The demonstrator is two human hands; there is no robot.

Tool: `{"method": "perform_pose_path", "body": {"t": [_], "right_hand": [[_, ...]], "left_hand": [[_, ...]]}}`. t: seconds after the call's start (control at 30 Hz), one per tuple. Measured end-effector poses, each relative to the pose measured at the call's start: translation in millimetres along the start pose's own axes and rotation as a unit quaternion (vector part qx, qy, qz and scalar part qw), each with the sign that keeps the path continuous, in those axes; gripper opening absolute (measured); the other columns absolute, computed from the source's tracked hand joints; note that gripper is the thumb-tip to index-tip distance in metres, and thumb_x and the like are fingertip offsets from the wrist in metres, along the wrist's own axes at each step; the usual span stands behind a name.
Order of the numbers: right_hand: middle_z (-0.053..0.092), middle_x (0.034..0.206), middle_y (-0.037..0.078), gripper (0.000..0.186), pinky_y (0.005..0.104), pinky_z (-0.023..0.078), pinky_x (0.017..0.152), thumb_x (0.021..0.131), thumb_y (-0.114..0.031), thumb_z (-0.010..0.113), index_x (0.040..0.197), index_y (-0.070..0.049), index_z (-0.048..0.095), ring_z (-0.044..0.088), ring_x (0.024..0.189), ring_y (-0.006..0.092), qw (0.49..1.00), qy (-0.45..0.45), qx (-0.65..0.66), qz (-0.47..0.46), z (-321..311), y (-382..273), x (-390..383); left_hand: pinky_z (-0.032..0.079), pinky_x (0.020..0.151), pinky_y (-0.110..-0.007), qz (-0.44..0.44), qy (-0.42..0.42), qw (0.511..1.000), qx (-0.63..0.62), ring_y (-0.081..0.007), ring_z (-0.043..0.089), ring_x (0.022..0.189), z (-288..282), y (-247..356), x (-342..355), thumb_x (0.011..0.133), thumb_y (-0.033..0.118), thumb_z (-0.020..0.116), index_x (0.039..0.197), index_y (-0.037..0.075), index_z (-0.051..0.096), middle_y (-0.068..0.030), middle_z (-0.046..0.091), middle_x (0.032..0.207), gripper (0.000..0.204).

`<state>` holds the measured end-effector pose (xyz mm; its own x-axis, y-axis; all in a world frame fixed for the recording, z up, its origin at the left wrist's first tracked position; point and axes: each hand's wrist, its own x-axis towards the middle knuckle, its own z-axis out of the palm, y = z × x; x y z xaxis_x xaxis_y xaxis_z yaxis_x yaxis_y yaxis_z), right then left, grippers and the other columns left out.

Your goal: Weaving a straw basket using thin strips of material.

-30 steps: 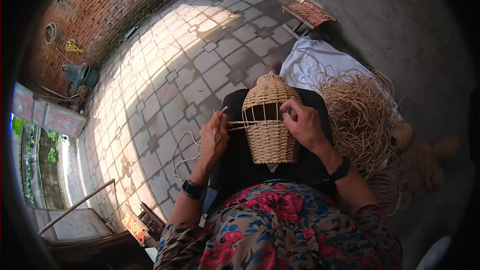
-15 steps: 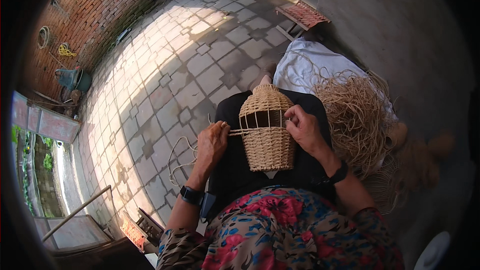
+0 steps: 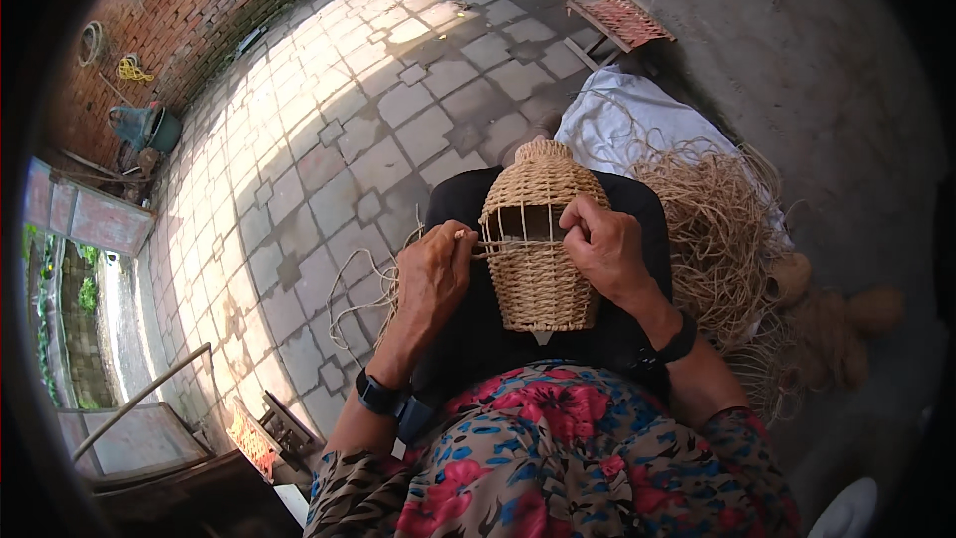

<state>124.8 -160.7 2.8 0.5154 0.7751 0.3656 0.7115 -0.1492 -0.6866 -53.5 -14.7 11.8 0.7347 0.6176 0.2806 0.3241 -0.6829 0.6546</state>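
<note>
A woven straw-coloured basket (image 3: pixel 543 289), vase-like with a narrow neck, rests on my dark-clad lap. Across its middle runs a gap where only upright ribs show, with close weave above and below. My left hand (image 3: pixel 432 274), at the basket's left side, is closed on a strand of cord (image 3: pixel 488 252) that stretches to the gap's lower edge. Loose cord hangs down beyond that hand. My right hand (image 3: pixel 605 247) lies against the basket's right side, its thumb and forefinger pinched at the ribs; what they grip is hidden.
To the right, a tangled heap of cord (image 3: pixel 712 219) lies on a white cloth (image 3: pixel 617 115). Rolled cord bundles (image 3: pixel 876 309) sit beside it. A low stool with a reddish woven seat (image 3: pixel 627 20) stands ahead by the grey wall. Paving stones spread to the left.
My left hand has come closer to the basket, and the cord between them is shorter. My right hand has shifted slightly up over the gap. The view has moved a little.
</note>
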Motion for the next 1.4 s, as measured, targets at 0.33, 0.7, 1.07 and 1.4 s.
{"method": "perform_pose_path", "body": {"t": [0.33,0.7,1.07,1.4], "right_hand": [[0.058,0.071,0.007,0.01,0.0308,0.046,0.055,0.084,-0.004,0.063,0.092,-0.003,0.057,0.059,0.061,0.017,0.99,0.009,0.128,0.052,-2.0,9.8,-16.3],[0.059,0.076,0.008,0.012,0.0299,0.047,0.061,0.084,-0.008,0.068,0.082,-0.002,0.058,0.057,0.065,0.0187,0.978,-0.02,0.202,0.049,-0.4,3.4,-6.4],[0.059,0.075,0.007,0.007,0.0337,0.05,0.059,0.079,-0.005,0.069,0.083,-0.006,0.064,0.063,0.066,0.0225,0.995,-0.003,0.089,-0.038,9.5,-0.3,-12.6],[0.056,0.079,0.009,0.016,0.0374,0.052,0.065,0.075,-0.007,0.058,0.085,-0.009,0.07,0.063,0.072,0.0269,0.994,-0.059,0.028,-0.082,-1.8,0.4,-10.8]], "left_hand": [[0.047,0.061,-0.036,-0.01,-0.043,0.998,-0.05,-0.0291,0.062,0.063,25.1,-22.7,3.0,0.093,0.014,0.056,0.088,-0.001,0.061,-0.0174,0.062,0.07,0.016],[0.047,0.061,-0.035,-0.038,-0.067,0.995,-0.068,-0.0282,0.062,0.063,17.8,-13.9,-1.4,0.093,0.013,0.056,0.087,-0.002,0.059,-0.0165,0.061,0.07,0.017],[0.05,0.057,-0.036,0.103,0.09,0.99,0.02,-0.0268,0.065,0.062,22.8,7.3,46.9,0.087,0.018,0.067,0.085,0.003,0.064,-0.0123,0.065,0.07,0.015],[0.048,0.053,-0.046,0.099,-0.069,0.984,0.129,-0.036,0.065,0.062,32.4,39.4,40.1,0.089,0.023,0.059,0.117,0.015,0.06,-0.0162,0.065,0.068,0.029]]}}
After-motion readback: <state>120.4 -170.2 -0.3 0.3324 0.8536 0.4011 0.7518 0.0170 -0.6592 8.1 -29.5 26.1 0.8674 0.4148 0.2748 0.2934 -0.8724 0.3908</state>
